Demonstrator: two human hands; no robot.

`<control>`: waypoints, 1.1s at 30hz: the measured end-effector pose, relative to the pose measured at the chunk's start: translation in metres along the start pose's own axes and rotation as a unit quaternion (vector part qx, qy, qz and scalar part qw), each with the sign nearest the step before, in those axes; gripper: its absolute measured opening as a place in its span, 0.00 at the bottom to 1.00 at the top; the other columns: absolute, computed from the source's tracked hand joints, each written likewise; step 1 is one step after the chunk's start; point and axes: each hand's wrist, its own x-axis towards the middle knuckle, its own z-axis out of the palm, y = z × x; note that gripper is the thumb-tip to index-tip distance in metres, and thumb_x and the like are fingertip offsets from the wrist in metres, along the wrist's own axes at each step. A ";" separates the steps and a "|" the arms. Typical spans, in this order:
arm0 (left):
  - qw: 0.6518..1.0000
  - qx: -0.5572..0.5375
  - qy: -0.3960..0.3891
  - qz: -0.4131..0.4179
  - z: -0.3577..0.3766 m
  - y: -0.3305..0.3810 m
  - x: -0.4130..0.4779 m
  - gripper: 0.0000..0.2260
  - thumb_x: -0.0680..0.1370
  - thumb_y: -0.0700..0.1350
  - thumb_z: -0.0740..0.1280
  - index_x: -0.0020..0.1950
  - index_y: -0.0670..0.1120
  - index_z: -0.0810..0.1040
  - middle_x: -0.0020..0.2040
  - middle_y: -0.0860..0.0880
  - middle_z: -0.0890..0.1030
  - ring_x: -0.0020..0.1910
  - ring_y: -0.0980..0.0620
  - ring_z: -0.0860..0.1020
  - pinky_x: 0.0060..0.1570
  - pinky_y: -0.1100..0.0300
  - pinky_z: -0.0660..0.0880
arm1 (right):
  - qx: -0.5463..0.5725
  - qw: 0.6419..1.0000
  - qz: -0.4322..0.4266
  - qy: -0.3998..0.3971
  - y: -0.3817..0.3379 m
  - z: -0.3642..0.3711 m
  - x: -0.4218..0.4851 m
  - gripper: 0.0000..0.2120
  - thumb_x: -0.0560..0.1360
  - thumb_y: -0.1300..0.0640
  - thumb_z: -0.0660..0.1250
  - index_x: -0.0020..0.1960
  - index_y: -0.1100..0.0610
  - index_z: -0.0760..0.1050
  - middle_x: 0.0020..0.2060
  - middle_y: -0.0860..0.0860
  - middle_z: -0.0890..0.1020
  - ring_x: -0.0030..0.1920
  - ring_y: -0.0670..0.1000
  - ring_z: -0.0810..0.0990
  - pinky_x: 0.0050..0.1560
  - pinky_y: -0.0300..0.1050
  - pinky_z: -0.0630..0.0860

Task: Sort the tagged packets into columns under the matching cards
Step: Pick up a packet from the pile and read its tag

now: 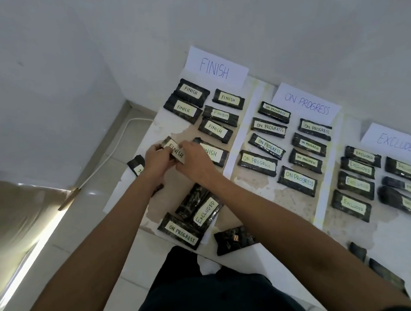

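Three white cards lean on the wall: FINISH (214, 68), ON PROGRESS (307, 104) and EXCLUDED (397, 142). Several dark packets with pale tags lie in columns below each card. My left hand (155, 159) and my right hand (195, 159) both hold one packet tagged FINISH (175, 150), just above the surface at the near left end of the FINISH column. Another FINISH packet (215, 153) lies right beside my right hand, partly hidden by it. Unsorted packets tagged EXCLUDED (206, 211) and ON PROGRESS (181, 232) lie near me.
A dark packet (136, 165) lies at the left edge of the mat, and another (233, 240) lies face down by my knee. More dark packets (385, 273) sit at the lower right. A white cable (117, 146) runs along the floor on the left.
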 end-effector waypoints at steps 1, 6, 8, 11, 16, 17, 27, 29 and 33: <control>0.999 0.039 0.014 0.029 -0.001 0.007 0.006 0.14 0.76 0.37 0.62 0.62 0.40 0.71 0.57 0.39 0.79 0.50 0.46 0.79 0.45 0.57 0.78 | -0.010 1.000 -0.004 0.011 -0.001 0.000 0.010 0.21 0.70 0.59 0.69 0.61 0.61 0.70 0.55 0.59 0.76 0.56 0.58 0.73 0.53 0.51 0.73; 0.943 0.277 0.045 0.180 -0.012 0.035 0.044 0.18 0.76 0.39 0.64 0.66 0.42 0.70 0.61 0.44 0.77 0.58 0.49 0.75 0.55 0.59 0.70 | -0.058 0.998 -0.003 0.020 0.001 0.006 0.068 0.17 0.72 0.63 0.66 0.60 0.63 0.71 0.54 0.60 0.76 0.56 0.59 0.73 0.52 0.52 0.74; 0.921 0.338 0.017 0.193 -0.018 0.037 0.057 0.20 0.76 0.39 0.64 0.68 0.42 0.69 0.64 0.43 0.74 0.61 0.47 0.73 0.60 0.57 0.68 | -0.079 0.997 -0.002 0.011 0.006 0.010 0.084 0.16 0.73 0.63 0.65 0.61 0.63 0.70 0.56 0.61 0.75 0.57 0.59 0.72 0.53 0.50 0.73; 0.883 0.417 -0.038 0.212 -0.026 0.033 0.070 0.21 0.75 0.39 0.64 0.69 0.42 0.68 0.65 0.41 0.73 0.63 0.44 0.71 0.64 0.55 0.66 | -0.110 0.994 -0.009 0.010 0.014 0.018 0.092 0.14 0.73 0.65 0.64 0.58 0.64 0.72 0.55 0.62 0.74 0.57 0.60 0.72 0.50 0.49 0.71; 0.854 0.464 -0.043 0.231 -0.037 0.028 0.067 0.22 0.74 0.41 0.65 0.68 0.43 0.69 0.64 0.39 0.70 0.65 0.39 0.68 0.65 0.48 0.66 | -0.153 0.988 -0.023 0.021 0.016 0.021 0.088 0.16 0.73 0.63 0.64 0.60 0.63 0.71 0.56 0.61 0.74 0.56 0.60 0.71 0.52 0.51 0.70; 0.852 0.469 -0.011 0.232 -0.037 0.029 0.059 0.22 0.74 0.42 0.66 0.68 0.43 0.69 0.65 0.39 0.69 0.65 0.40 0.67 0.63 0.48 0.67 | -0.169 0.985 -0.027 0.027 0.014 0.020 0.087 0.17 0.73 0.62 0.64 0.61 0.62 0.71 0.57 0.60 0.73 0.56 0.60 0.70 0.53 0.51 0.70; 0.892 0.411 0.175 0.064 -0.066 -0.052 -0.036 0.36 0.65 0.53 0.75 0.67 0.41 0.64 0.62 0.39 0.64 0.61 0.38 0.65 0.60 0.46 0.66 | -0.131 0.980 -0.112 -0.095 -0.022 0.033 0.027 0.22 0.73 0.62 0.64 0.67 0.59 0.68 0.64 0.58 0.70 0.64 0.58 0.69 0.61 0.53 0.72; 0.890 0.416 0.178 0.055 -0.066 -0.066 -0.043 0.39 0.65 0.56 0.75 0.68 0.42 0.62 0.63 0.39 0.64 0.62 0.38 0.65 0.60 0.46 0.66 | -0.178 0.972 -0.109 -0.105 -0.019 0.042 0.012 0.22 0.73 0.59 0.65 0.66 0.60 0.68 0.65 0.60 0.69 0.65 0.60 0.67 0.64 0.54 0.69; 0.873 0.436 0.203 0.086 -0.058 -0.072 -0.042 0.39 0.63 0.59 0.75 0.66 0.42 0.64 0.60 0.39 0.67 0.59 0.39 0.67 0.58 0.47 0.66 | -0.219 0.963 -0.096 -0.124 -0.005 0.055 -0.010 0.24 0.75 0.55 0.64 0.68 0.60 0.63 0.72 0.61 0.58 0.72 0.62 0.57 0.69 0.57 0.65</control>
